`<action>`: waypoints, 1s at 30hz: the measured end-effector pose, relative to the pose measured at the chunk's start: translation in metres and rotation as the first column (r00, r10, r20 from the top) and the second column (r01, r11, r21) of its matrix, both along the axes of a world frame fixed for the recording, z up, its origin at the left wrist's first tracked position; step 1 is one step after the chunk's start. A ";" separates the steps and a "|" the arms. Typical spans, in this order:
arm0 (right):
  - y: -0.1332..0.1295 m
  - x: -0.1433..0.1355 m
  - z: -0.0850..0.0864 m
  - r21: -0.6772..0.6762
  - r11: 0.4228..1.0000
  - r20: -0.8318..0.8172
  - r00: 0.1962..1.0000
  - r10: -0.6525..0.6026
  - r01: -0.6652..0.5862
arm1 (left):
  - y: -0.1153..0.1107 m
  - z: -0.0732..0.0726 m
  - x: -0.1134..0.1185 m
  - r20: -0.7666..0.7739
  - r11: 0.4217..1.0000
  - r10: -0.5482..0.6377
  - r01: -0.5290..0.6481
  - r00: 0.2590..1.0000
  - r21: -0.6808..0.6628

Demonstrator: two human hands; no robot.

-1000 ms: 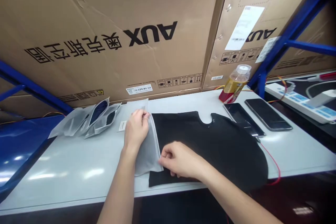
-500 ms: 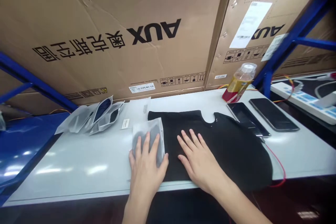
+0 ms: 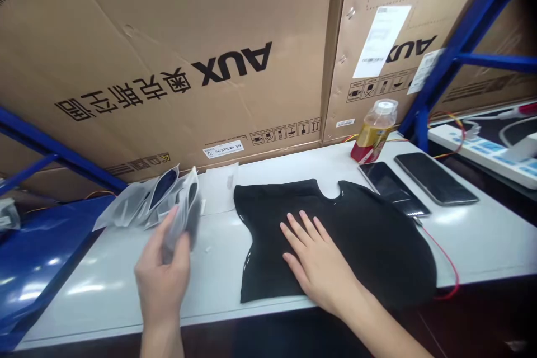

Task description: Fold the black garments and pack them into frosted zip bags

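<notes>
My left hand (image 3: 165,271) grips a translucent bag (image 3: 184,221) with something dark inside, its fingers and thumb around the sides. The bag is upright and slightly blurred, beside other frosted bags (image 3: 136,201) at the table's back left. My right hand (image 3: 314,260) lies flat with spread fingers on a black cloth piece (image 3: 373,240). That cloth has a rounded notch at its back edge and hangs slightly over the front edge on the right.
Large cartons (image 3: 168,28) stand behind the white table (image 3: 222,291). A drink bottle (image 3: 375,131) and two phones, one black (image 3: 434,178), are at the right. A power strip (image 3: 490,151) lies beyond a blue frame (image 3: 457,45).
My left hand has taken the bag off the cloth, lifted it and moved left. The cloth's left edge is now uncovered. My right hand has stayed flat on the cloth.
</notes>
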State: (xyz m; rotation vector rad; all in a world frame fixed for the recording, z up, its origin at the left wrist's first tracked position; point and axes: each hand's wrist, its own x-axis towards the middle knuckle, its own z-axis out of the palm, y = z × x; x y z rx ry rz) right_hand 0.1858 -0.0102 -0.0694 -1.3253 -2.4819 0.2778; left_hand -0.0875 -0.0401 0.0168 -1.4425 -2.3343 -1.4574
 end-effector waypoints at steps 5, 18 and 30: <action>0.000 0.001 0.002 -0.017 1.000 -0.015 1.000 0.002 -0.002 | 0.003 0.018 -0.034 -0.156 0.993 0.112 -0.103 0.981 0.065; -0.002 0.003 -0.001 0.027 1.000 -0.187 0.982 -0.002 0.007 | -0.007 -0.028 0.074 -0.392 0.822 -0.568 0.521 0.724 -0.229; 0.002 0.025 0.012 0.050 0.996 -0.330 0.943 -0.047 0.067 | -0.002 -0.027 0.060 -0.488 0.650 -0.748 0.644 0.450 -0.403</action>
